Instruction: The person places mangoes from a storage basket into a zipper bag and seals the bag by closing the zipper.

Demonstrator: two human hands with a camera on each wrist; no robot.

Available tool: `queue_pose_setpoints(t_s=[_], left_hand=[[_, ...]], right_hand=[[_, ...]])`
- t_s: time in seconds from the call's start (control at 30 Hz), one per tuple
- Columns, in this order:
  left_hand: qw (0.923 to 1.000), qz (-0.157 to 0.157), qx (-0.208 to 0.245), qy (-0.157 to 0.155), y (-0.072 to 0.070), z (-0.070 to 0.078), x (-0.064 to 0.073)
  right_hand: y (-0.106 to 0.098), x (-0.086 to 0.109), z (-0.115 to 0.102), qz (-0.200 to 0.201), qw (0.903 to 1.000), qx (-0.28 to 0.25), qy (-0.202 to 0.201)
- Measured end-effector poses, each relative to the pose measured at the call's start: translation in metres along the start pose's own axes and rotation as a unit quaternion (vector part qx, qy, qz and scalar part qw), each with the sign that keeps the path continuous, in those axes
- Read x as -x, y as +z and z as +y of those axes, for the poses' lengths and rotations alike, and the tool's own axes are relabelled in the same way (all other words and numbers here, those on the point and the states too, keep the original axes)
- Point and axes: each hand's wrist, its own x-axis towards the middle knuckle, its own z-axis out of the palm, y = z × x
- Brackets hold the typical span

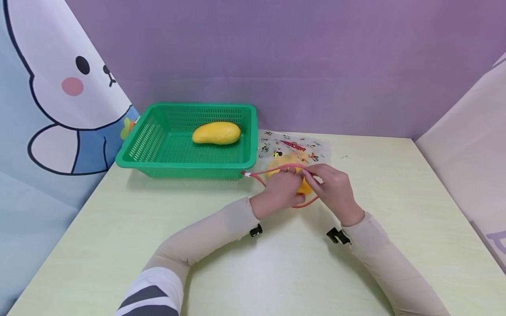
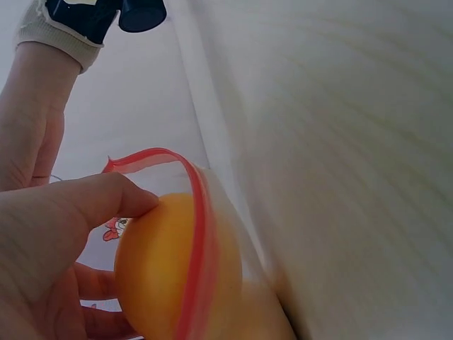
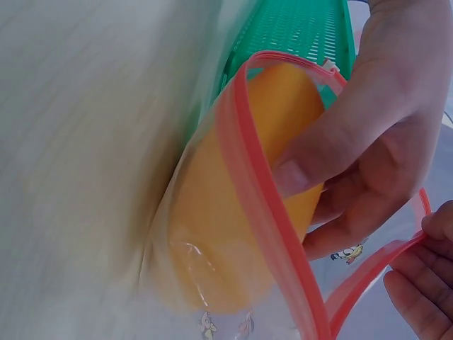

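Observation:
A clear zip bag [image 1: 269, 144] with printed cartoon figures and a red rim lies to the right of the green basket. Its mouth is spread wide. Reaching through that mouth, my left hand [image 1: 280, 192] grips a yellow mango [image 2: 152, 262]; thumb and fingers lie on either side of it. In the right wrist view, much of the mango [image 3: 287, 106] shows through the bag's film. My right hand [image 1: 334, 191] pinches the bag's red rim [image 3: 375, 276] on the far side from the slider [image 1: 247, 174].
Inside the green basket [image 1: 186, 166], at the back left of the table [image 1: 395, 197], lies another mango [image 1: 216, 133]. Purple cloth [image 1: 336, 66] hangs behind the table, with a rabbit-print cloth [image 1: 51, 87] on the left and a pale cloth [image 1: 470, 131] on the right.

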Motion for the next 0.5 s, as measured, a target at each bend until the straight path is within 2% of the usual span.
queue_pose_setpoints(t_s=[0.2,0.5], left_hand=[[0.9999,-0.011,-0.004,0.002,0.0016,-0.0006,-0.0029],[0.9996,-0.019,0.012,-0.014,0.0040,-0.0012,-0.0073]], right_hand=[[-0.0008,-0.0006,-0.0016,-0.003,1.0000,-0.002,0.003],[-0.0008,-0.0005,-0.0023,-0.007,1.0000,0.001,0.005]])
